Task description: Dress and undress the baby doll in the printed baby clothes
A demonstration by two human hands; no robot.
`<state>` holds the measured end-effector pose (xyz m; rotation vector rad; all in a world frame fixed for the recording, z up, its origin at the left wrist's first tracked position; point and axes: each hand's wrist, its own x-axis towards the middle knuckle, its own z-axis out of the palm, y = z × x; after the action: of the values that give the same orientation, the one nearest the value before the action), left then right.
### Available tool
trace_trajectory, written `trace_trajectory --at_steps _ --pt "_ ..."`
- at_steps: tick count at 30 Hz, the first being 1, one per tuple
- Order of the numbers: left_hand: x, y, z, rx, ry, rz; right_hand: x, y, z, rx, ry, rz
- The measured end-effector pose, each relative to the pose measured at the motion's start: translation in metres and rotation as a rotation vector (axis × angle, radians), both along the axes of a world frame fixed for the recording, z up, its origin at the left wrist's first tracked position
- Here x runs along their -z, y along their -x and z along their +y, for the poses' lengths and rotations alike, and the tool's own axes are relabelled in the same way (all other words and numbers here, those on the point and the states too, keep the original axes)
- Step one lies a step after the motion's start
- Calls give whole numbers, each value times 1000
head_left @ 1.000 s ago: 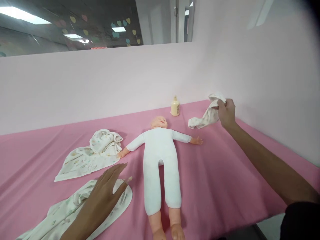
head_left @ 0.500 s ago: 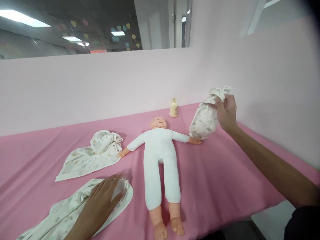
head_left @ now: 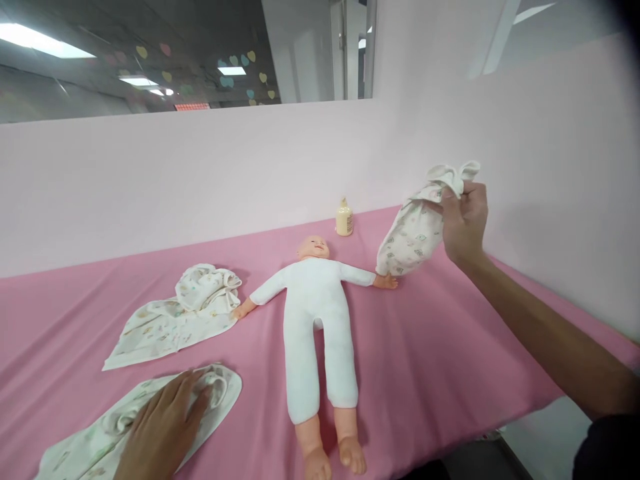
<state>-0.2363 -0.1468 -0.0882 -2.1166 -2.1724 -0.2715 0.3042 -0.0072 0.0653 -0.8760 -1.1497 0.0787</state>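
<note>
My right hand [head_left: 466,217] pinches a white printed cloth piece [head_left: 413,233] by its top, beside a bow-like knot; its lower end hangs down to the doll's hand. A baby doll [head_left: 320,293] in a white suit lies face up on the pink sheet, arms spread. My left hand [head_left: 167,413] rests palm down on a white printed baby cloth [head_left: 217,407], thumb apart from the fingers, partly covering it. Another crumpled printed cloth [head_left: 175,320] lies above that, touching the doll's other hand.
A pale yellow pump bottle [head_left: 344,220] stands behind the doll's head near the wall [head_left: 225,173]. The pink sheet [head_left: 430,373] covers the table, whose front edge shows at lower right. A window [head_left: 150,53] with heart stickers is above.
My right hand has lifted the knotted cloth slightly up and to the right. My left hand has moved left and down, and the cloth's right edge has shifted left with it.
</note>
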Motion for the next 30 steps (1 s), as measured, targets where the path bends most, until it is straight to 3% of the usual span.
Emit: trace_trajectory --at_steps 4,6,10,14,19,23,26,28,30 --pt "-24 -41 9 145 -125 -95 -33 22 -16 -12 -192 -34" --pt "-47 -77 12 248 -143 -216 -50 43 -30 -28 -319 -76" --pt "-100 -148 16 456 -29 -433 -72 91 -66 -114 -358 -286" --pt "-139 -195 27 554 15 -793 -78 126 -90 -346 -202 -390" --pt "-156 -214 40 479 83 -1188 -68 143 -91 -651 8 -442" --pt "-159 -206 35 426 -27 -1411 -44 138 -93 -645 216 -418" --pt "-163 -197 28 409 -74 -1587 -26 128 -98 -634 498 -496" --pt "-167 -192 26 383 -78 -1628 -20 123 -101 -689 669 -558" --pt "-169 -187 29 367 -52 -1607 -20 123 -105 -751 734 -532"
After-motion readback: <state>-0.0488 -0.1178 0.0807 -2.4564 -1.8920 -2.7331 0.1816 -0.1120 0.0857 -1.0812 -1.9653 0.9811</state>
